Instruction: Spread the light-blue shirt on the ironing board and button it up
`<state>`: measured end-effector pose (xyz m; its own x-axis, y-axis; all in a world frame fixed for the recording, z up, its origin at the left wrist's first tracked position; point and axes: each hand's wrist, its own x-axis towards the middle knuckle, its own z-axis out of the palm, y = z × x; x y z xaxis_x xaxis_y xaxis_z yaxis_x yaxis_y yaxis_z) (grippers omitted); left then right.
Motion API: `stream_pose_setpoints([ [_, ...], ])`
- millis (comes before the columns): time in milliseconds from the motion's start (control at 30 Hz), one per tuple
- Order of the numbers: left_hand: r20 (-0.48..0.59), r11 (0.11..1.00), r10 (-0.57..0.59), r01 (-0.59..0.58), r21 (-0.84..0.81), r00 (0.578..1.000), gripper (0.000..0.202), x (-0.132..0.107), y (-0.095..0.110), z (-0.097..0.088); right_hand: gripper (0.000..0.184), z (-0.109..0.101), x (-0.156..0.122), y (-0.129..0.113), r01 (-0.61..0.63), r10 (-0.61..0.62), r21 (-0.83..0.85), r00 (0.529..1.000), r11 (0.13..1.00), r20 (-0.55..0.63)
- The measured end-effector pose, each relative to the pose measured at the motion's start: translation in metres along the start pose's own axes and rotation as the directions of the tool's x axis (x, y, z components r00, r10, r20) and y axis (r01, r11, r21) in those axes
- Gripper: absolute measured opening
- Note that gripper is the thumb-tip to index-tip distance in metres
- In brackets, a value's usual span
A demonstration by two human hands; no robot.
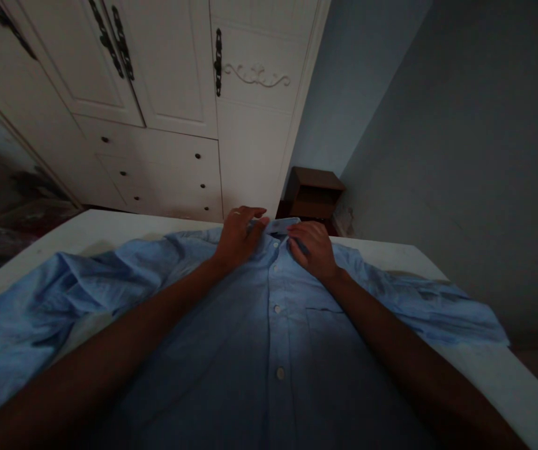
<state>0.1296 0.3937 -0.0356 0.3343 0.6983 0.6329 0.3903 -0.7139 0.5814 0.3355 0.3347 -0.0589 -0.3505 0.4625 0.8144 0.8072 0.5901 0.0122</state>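
A light blue button-up shirt (269,325) lies face up on a white table (104,228), its sleeves spread out to both sides and its collar (282,225) at the far edge. My left hand (238,237) pinches the left side of the collar, fingers curled around the cloth. On the collar's right side my right hand (310,249) grips the fabric with closed fingers. Both forearms reach across the shirt front, either side of the button placket.
A white wardrobe (170,94) with dark handles and small drawers stands behind the table. A brown wooden nightstand (313,194) sits in the corner beyond the collar. Grey walls close in on the right. Dark clutter lies at the far left.
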Motion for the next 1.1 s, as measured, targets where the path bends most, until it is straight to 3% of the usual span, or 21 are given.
stream_pose_setpoints([
  [133,-0.061,0.998,-0.046,0.048,0.033,0.997,0.032,0.002,-0.007,-0.005,0.024,0.006,-0.003,0.006,-0.159,0.158,0.020,0.987,0.987,0.035],
  [333,0.103,0.963,-0.222,0.201,0.182,0.970,0.041,-0.013,-0.013,-0.027,0.036,0.009,-0.007,0.006,-0.192,0.188,0.004,0.968,0.981,0.168],
  [433,0.173,0.930,-0.292,0.237,0.280,0.941,0.050,-0.029,-0.014,-0.052,0.045,-0.004,-0.016,0.000,-0.263,0.259,-0.007,0.945,0.965,0.198],
  [567,0.117,0.895,-0.415,0.382,0.229,0.902,0.050,-0.057,0.000,-0.092,0.048,-0.042,-0.035,-0.019,-0.431,0.415,0.044,0.888,0.901,0.200],
  [667,0.048,0.878,-0.475,0.470,0.088,0.878,0.049,-0.088,0.032,-0.118,0.043,-0.082,-0.053,-0.040,-0.635,0.570,0.183,0.762,0.751,0.307],
  [800,-0.020,0.831,-0.552,0.551,0.070,0.834,0.043,-0.151,0.081,-0.144,0.048,-0.138,-0.077,-0.071,-0.845,0.698,0.238,0.531,0.478,0.481],
  [900,-0.143,0.737,-0.656,0.670,0.088,0.741,0.047,-0.205,0.101,-0.162,0.054,-0.174,-0.095,-0.092,-0.928,0.740,0.196,0.371,0.317,0.561],
  [967,-0.150,0.690,-0.699,0.715,0.116,0.699,0.050,-0.234,0.105,-0.172,0.057,-0.193,-0.107,-0.103,-0.957,0.769,0.144,0.287,0.251,0.571],
  [1100,-0.145,0.551,-0.806,0.817,0.172,0.574,0.060,-0.262,0.107,-0.187,0.063,-0.218,-0.123,-0.113,-0.986,0.818,0.042,0.157,0.161,0.553],
])
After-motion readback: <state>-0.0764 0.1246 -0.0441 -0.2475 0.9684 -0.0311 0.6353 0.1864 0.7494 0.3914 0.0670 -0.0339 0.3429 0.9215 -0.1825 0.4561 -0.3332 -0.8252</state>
